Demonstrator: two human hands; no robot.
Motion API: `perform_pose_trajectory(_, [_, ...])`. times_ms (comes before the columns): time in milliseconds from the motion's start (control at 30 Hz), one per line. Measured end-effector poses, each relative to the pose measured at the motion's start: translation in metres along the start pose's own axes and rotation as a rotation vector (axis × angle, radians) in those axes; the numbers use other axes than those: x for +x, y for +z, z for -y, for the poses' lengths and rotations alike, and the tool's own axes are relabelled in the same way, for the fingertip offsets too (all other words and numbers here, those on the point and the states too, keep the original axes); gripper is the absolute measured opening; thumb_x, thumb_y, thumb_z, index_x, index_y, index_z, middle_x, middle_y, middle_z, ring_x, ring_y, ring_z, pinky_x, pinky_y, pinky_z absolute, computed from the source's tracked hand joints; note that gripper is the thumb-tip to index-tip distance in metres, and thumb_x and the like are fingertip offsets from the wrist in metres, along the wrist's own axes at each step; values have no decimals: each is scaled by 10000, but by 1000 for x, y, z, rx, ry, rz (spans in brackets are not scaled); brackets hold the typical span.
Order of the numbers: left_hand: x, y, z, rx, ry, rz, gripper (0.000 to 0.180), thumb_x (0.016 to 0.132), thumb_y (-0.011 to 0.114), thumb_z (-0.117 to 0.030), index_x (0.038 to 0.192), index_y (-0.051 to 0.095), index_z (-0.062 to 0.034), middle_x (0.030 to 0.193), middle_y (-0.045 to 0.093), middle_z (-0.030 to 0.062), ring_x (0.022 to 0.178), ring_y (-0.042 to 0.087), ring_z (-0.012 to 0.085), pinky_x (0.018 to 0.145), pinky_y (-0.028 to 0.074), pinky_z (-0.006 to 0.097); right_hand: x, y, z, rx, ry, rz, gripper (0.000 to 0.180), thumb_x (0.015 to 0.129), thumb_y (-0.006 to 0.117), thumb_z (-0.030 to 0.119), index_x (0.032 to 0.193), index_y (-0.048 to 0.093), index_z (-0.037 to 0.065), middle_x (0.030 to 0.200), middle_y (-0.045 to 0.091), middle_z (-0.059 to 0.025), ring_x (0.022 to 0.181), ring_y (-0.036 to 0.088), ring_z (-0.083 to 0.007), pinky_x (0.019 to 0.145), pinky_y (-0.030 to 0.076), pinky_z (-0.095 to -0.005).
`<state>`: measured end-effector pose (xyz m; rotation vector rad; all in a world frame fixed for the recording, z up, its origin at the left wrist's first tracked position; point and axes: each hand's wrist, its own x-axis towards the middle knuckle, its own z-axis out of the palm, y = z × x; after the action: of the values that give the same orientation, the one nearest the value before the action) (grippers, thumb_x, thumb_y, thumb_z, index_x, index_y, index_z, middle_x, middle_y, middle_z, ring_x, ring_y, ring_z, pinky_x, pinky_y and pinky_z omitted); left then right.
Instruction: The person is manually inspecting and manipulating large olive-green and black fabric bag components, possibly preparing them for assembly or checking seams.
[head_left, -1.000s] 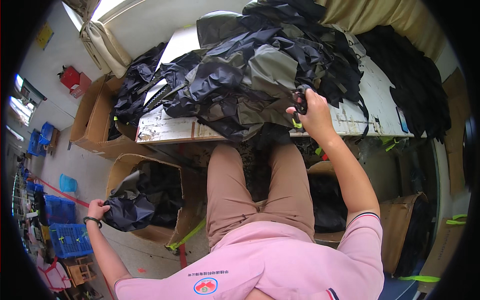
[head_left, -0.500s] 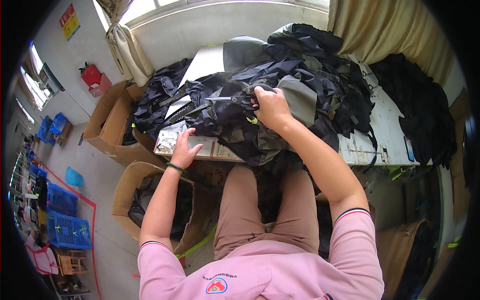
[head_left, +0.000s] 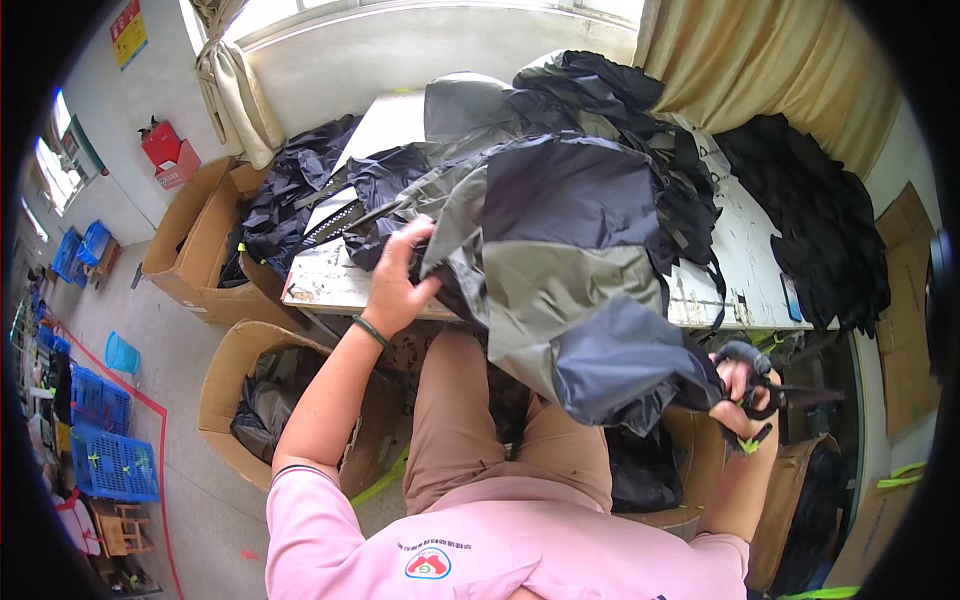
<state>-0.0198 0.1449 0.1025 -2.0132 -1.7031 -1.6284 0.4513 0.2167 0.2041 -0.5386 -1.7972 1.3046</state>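
Note:
A large piece of thin cloth (head_left: pixel 565 285) in dark navy and grey-green panels stretches across the front of the table and hangs over its edge above my lap. Out to the right, my right hand (head_left: pixel 735 392) is closed round the handles of a pair of scissors (head_left: pixel 805 396), blades pointing right. The cloth's right corner runs up to that same hand, and a bit of yellow-green cord dangles below it. My left hand (head_left: pixel 398 285) is at the cloth's left edge, thumb apart from the fingers; its fingertips are blurred and partly against the cloth.
The white table (head_left: pixel 330 285) carries heaped dark cloth (head_left: pixel 600 85) at the back and a black pile (head_left: pixel 810 220) at right. A phone-like object (head_left: pixel 791 298) lies near the front edge. Cardboard boxes (head_left: pixel 215 375) stand at left and under the table; blue crates (head_left: pixel 115 465) sit farther left.
My right hand has swung from the middle of the heap down to the right, scissors in it, drawing the panelled cloth out. My left hand has moved right and up to the cloth's edge.

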Motion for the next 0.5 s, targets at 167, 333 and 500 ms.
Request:
perform_pose_trajectory(167, [-46,19,-32,153,99,613,208,735,685,-77,912,579,-55,925,662,164,985,623,390,906,481,485,-61,-20,19,-138,81,-104,383,617,856,138,748,500,94,739,573,-22,736,550,-157,956,441,-411])
perform_pose_trajectory(333, [-66,-26,-124,-117,-39,1197,214,847,700,-181,869,538,-43,688,590,189,662,591,427,594,479,480,-108,-59,-2,-250,338,-292,333,631,731,-14,820,485,109,823,518,-14,848,512,-152,997,394,-372])
perform_pose_trajectory(500, [-31,-98,-168,-197,-186,1028,208,812,759,-112,899,583,-44,641,549,107,545,551,276,527,442,344,-117,-82,-23,-8,93,-327,345,688,635,-119,862,472,131,858,474,-5,831,501,-161,1078,358,-413])
